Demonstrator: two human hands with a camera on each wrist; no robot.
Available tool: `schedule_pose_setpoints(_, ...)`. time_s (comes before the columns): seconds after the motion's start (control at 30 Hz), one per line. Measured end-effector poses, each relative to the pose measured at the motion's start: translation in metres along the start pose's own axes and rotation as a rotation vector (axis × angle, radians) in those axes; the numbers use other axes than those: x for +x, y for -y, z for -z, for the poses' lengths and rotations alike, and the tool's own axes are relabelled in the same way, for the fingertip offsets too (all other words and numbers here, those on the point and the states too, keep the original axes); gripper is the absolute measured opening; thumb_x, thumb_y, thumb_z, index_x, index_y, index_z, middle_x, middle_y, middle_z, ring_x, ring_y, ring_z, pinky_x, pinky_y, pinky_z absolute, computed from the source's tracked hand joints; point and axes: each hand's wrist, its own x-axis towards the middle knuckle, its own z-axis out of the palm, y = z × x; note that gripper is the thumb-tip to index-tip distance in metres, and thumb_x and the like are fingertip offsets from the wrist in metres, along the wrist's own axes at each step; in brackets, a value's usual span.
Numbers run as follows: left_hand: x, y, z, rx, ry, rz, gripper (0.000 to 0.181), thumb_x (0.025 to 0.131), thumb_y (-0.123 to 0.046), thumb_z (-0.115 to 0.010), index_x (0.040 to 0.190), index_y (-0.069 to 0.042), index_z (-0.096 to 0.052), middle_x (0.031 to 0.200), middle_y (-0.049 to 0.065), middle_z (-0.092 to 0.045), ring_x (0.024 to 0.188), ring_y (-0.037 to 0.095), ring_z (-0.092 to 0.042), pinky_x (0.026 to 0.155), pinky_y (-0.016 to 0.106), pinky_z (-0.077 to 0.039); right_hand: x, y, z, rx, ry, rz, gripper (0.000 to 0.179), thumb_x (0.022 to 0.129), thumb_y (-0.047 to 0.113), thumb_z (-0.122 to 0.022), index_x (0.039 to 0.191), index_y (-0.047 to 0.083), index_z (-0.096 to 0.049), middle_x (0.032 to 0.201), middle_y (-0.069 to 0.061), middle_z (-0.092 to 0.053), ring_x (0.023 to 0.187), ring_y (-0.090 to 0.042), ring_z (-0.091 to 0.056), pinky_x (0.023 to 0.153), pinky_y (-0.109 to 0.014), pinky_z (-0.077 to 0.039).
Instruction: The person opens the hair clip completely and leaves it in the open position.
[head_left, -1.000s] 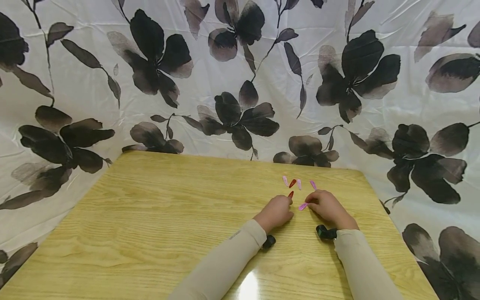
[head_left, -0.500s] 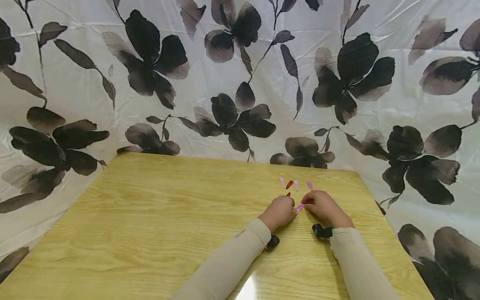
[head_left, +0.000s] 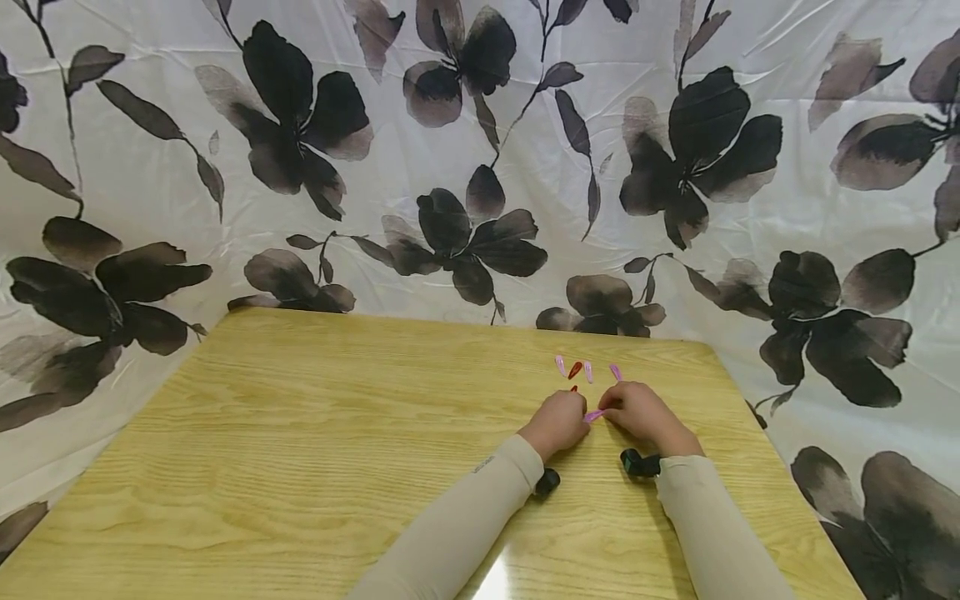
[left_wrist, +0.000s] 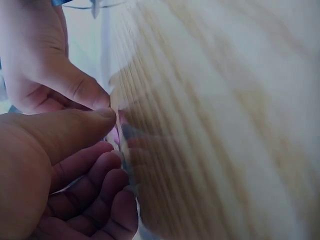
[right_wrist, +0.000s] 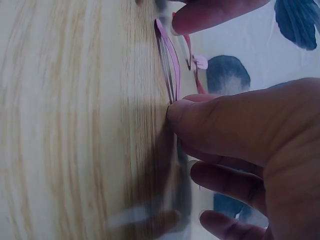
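My right hand [head_left: 647, 414] pinches one end of a bright pink snap hair clip [head_left: 593, 416] between thumb and fingers, low over the table. In the right wrist view the pink clip's narrow body [right_wrist: 175, 65] runs from the thumb toward my left hand. The left hand [head_left: 557, 423] rests low beside it, thumb and loosely bent fingers apart around the clip's free end. A left fingertip lies by a red hair clip [head_left: 574, 388], mostly hidden behind that hand. Whether it touches the red clip I cannot tell.
Beyond the hands lie a pale pink clip [head_left: 560, 365], a red clip [head_left: 575, 370], another pale pink clip [head_left: 588, 372] and a purple-pink clip [head_left: 616, 372]. They are on a wooden table [head_left: 315, 433]. A floral cloth [head_left: 360, 167] hangs behind it.
The right hand has carried the bright pink clip left, up to the left hand. The left hand has shifted slightly, covering more of the nearer red clip. The view has turned a little.
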Motion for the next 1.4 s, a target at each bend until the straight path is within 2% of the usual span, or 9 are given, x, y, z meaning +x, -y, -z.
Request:
schedule_pose_setpoints(0.13, 0.002, 0.001, -0.001, -0.014, -0.009, 0.021, 0.014, 0.088, -0.013, -0.067, 0.075, -0.008, -0.065, 0.068, -0.002, -0.058, 0.059, 0.010, -0.046, 0.056, 0.023, -0.039, -0.001, 0.001, -0.001, 0.015, 0.004, -0.002, 0.005, 0.087, 0.008, -0.068, 0.088, 0.009, -0.072, 0.088, -0.004, -0.069, 0.085, -0.020, -0.062, 0.084, -0.044, -0.050)
schedule_pose_setpoints(0.27, 0.002, 0.002, 0.000, -0.021, -0.011, 0.026, 0.013, 0.089, -0.012, -0.065, 0.077, -0.008, -0.067, 0.071, -0.001, -0.061, 0.061, 0.010, -0.048, 0.057, 0.023, -0.040, -0.002, 0.003, -0.001, 0.021, 0.014, -0.008, 0.004, 0.087, 0.008, -0.068, 0.087, 0.007, -0.072, 0.087, -0.004, -0.069, 0.084, -0.019, -0.061, 0.084, -0.043, -0.050)
schedule_pose_setpoints(0.53, 0.000, 0.001, -0.001, 0.035, -0.032, 0.005, 0.011, 0.091, -0.007, -0.061, 0.084, -0.007, -0.070, 0.080, 0.002, -0.067, 0.072, 0.012, -0.060, 0.067, 0.023, -0.049, -0.003, 0.006, -0.003, 0.017, 0.041, -0.009, 0.003, 0.085, 0.008, -0.068, 0.083, 0.007, -0.070, 0.083, -0.001, -0.066, 0.078, -0.015, -0.056, 0.080, -0.039, -0.048)
schedule_pose_setpoints(0.77, 0.001, 0.001, -0.002, 0.053, -0.022, 0.005, 0.012, 0.090, -0.004, -0.060, 0.085, -0.008, -0.070, 0.081, 0.001, -0.068, 0.075, 0.013, -0.062, 0.069, 0.023, -0.050, -0.005, 0.006, -0.003, 0.026, 0.055, -0.015, 0.005, 0.086, 0.009, -0.067, 0.082, 0.009, -0.068, 0.081, 0.001, -0.064, 0.075, -0.012, -0.055, 0.076, -0.036, -0.048)
schedule_pose_setpoints(1.03, 0.003, 0.004, -0.002, -0.017, 0.011, 0.025, 0.011, 0.088, -0.002, -0.060, 0.089, -0.008, -0.070, 0.089, 0.001, -0.068, 0.078, 0.011, -0.061, 0.070, 0.021, -0.049, -0.008, 0.009, -0.002, 0.075, 0.050, -0.007, 0.004, 0.087, 0.009, -0.067, 0.084, 0.008, -0.068, 0.082, 0.001, -0.065, 0.075, -0.011, -0.055, 0.074, -0.035, -0.048)
schedule_pose_setpoints(1.2, 0.003, 0.005, 0.000, -0.061, 0.001, 0.016, 0.011, 0.087, -0.001, -0.061, 0.088, -0.007, -0.070, 0.088, 0.001, -0.068, 0.079, 0.012, -0.061, 0.070, 0.020, -0.049, -0.010, 0.006, -0.002, 0.089, 0.040, 0.019, 0.005, 0.089, 0.010, -0.066, 0.088, 0.008, -0.070, 0.083, 0.001, -0.067, 0.077, -0.012, -0.057, 0.075, -0.036, -0.049)
schedule_pose_setpoints(1.4, 0.000, 0.006, 0.002, -0.132, -0.008, 0.057, 0.009, 0.089, -0.002, -0.061, 0.087, -0.008, -0.068, 0.085, 0.001, -0.067, 0.077, 0.012, -0.060, 0.068, 0.021, -0.048, -0.013, 0.008, -0.003, 0.076, 0.034, 0.071, 0.006, 0.090, 0.009, -0.065, 0.086, 0.011, -0.069, 0.082, 0.002, -0.065, 0.076, -0.012, -0.056, 0.074, -0.036, -0.048)
